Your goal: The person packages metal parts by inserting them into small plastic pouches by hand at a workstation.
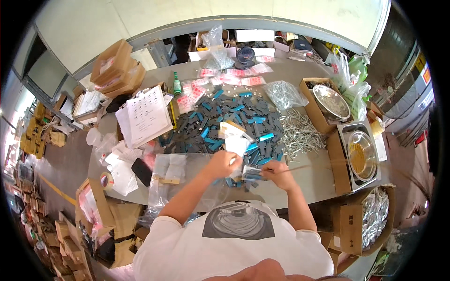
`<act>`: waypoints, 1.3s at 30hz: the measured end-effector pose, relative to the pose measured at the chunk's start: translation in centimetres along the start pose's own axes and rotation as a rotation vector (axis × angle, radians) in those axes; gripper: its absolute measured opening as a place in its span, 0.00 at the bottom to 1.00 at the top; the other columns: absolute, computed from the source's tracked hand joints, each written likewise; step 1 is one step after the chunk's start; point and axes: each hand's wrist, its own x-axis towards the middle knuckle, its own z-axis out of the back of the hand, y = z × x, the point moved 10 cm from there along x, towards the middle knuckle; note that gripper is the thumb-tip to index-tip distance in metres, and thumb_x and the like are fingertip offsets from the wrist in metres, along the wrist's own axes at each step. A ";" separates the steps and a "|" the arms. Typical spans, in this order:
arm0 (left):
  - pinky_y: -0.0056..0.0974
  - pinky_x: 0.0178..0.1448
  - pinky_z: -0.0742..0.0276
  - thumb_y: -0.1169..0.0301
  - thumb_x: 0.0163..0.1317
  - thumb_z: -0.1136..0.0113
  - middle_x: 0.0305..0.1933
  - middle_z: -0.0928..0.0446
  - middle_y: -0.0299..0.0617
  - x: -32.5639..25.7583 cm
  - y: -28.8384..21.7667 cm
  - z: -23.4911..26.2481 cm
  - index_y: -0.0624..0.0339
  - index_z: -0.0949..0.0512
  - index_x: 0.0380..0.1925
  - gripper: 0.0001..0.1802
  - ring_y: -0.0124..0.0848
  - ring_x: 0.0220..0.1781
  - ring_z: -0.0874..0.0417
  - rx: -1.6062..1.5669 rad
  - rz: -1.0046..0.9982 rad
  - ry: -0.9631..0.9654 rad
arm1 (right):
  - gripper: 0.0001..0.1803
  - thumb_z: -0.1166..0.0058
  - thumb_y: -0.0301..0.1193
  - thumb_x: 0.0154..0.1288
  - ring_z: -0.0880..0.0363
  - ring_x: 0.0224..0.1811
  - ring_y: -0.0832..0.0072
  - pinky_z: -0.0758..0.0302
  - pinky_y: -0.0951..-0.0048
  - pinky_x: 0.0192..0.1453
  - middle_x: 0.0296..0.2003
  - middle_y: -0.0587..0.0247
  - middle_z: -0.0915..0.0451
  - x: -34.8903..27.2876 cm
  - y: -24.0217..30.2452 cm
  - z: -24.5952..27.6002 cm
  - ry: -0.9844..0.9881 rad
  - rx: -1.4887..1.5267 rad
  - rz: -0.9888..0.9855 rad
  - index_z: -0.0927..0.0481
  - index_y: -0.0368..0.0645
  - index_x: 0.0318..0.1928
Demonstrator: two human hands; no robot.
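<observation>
My right hand (277,175) is closed on the edge of a small clear plastic bag (253,173), which has dark and blue pieces in or behind it. To its left, my left hand (226,164) is closed, its fingertips curled together; what they pinch, if anything, I cannot make out. Just beyond it lies a white packet or stack of small bags (236,144), on top of the parts. A wide pile of dark grey and blue plastic parts (225,110) spreads in front of both hands. Beside the pile on the right are many long metal screws (302,136).
A large clear plastic bag (187,180) lies by my left forearm, near a black phone (141,171). Printed sheets (147,117) sit farther left. Pink-and-white packets (236,73) and a small fan (245,56) stand behind. Cardboard boxes with metal bowls (362,155) line the right edge.
</observation>
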 end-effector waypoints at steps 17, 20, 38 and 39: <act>0.27 0.32 0.35 0.56 0.65 0.51 0.27 0.26 0.31 -2.2 6.4 -3.3 0.64 0.22 0.30 0.21 0.18 0.28 0.29 -1.117 0.472 -0.366 | 0.28 0.35 0.36 0.50 0.30 0.41 0.68 0.31 0.68 0.44 0.37 0.55 0.28 3.0 0.0 -4.9 -0.091 0.100 -0.033 0.32 0.39 0.48; 0.31 0.37 0.28 0.55 0.66 0.55 0.34 0.23 0.40 -3.1 7.4 -3.8 0.65 0.23 0.35 0.22 0.24 0.34 0.24 -0.985 0.494 -0.420 | 0.31 0.30 0.37 0.40 0.36 0.48 0.59 0.35 0.62 0.49 0.43 0.53 0.33 2.2 4.1 -2.3 -0.412 -0.192 0.099 0.28 0.43 0.46; 0.36 0.46 0.26 0.59 0.69 0.60 0.42 0.23 0.43 -3.3 5.4 -5.8 0.63 0.28 0.42 0.19 0.29 0.41 0.22 -1.511 0.413 -0.272 | 0.20 0.30 0.33 0.39 0.38 0.53 0.58 0.42 0.59 0.55 0.50 0.58 0.34 2.6 5.0 -2.7 -0.280 -0.370 0.202 0.24 0.48 0.36; 0.36 0.46 0.26 0.59 0.69 0.60 0.42 0.23 0.43 -3.3 5.4 -5.9 0.63 0.28 0.42 0.19 0.29 0.41 0.22 -1.511 0.412 -0.273 | 0.20 0.30 0.33 0.39 0.38 0.53 0.58 0.42 0.59 0.55 0.50 0.58 0.34 2.6 5.2 -2.8 -0.280 -0.370 0.203 0.24 0.48 0.36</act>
